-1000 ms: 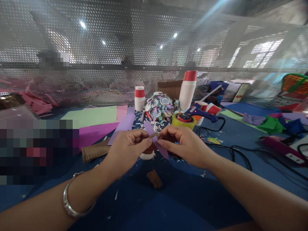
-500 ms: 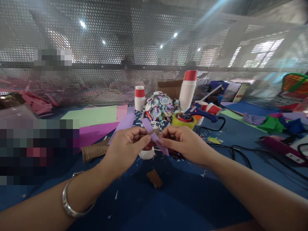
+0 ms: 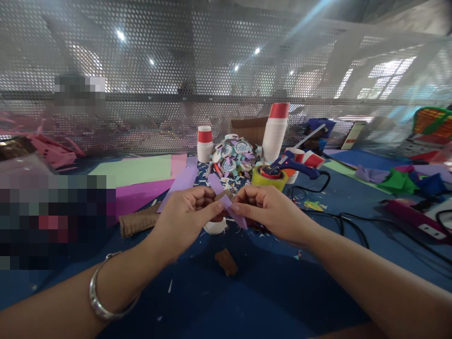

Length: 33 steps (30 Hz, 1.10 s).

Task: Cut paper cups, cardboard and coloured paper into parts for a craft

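Between my two hands, over the middle of the table, is a purple paper strip (image 3: 238, 218) with a small brown cardboard piece (image 3: 223, 194) against it. My left hand (image 3: 189, 214) pinches the left side, thumb on top and fingers curled beneath. From the other side my right hand (image 3: 268, 212) is closed on the same strip with thumb and forefinger. One end of the strip points up and away, the other down toward me. Just below them a white round piece (image 3: 216, 226) lies partly hidden. Nearer me rests a torn cardboard scrap (image 3: 226, 262).
Behind stand cup stacks (image 3: 276, 132) and a pile of paper-covered discs (image 3: 231, 153). A blue glue gun (image 3: 294, 164) rests on yellow tape rolls (image 3: 270, 177); its black cord (image 3: 348, 220) crosses the right side. Coloured sheets (image 3: 134, 170) and a corrugated cardboard roll (image 3: 139, 222) lie left.
Both hands keep nearly the same pose. The purple strip shifts only slightly, and a little more of the brown cardboard shows behind it.
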### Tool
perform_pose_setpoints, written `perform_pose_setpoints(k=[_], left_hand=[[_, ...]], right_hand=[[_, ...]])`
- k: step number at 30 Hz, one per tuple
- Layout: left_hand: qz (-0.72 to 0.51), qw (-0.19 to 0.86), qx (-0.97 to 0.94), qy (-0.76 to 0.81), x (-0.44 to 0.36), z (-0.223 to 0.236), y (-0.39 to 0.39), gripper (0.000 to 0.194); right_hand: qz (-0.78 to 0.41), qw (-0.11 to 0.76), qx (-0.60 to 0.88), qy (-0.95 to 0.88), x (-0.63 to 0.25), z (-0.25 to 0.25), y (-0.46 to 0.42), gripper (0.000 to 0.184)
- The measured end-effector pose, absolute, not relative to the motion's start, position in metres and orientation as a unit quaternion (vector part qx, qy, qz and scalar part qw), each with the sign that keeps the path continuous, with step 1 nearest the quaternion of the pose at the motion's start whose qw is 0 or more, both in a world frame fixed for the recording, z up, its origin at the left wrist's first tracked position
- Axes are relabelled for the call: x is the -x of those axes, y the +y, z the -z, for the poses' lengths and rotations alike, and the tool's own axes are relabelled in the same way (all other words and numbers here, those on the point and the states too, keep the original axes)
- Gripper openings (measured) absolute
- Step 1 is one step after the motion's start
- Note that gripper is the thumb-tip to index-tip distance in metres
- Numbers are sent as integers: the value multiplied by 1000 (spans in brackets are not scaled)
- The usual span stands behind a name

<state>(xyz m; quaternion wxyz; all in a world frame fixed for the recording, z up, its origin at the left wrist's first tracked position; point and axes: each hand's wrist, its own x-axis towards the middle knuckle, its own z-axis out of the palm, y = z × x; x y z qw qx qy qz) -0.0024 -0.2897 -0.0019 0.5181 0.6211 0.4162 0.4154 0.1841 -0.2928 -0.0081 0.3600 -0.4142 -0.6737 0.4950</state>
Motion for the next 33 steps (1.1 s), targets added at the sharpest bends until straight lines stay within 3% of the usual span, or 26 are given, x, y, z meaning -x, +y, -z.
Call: perform_pose_setpoints(k=[33], left_hand=[[-362, 525, -647, 418, 7, 3, -286, 23]], right_hand=[[-503, 361, 431, -657, -184, 6, -294, 16]])
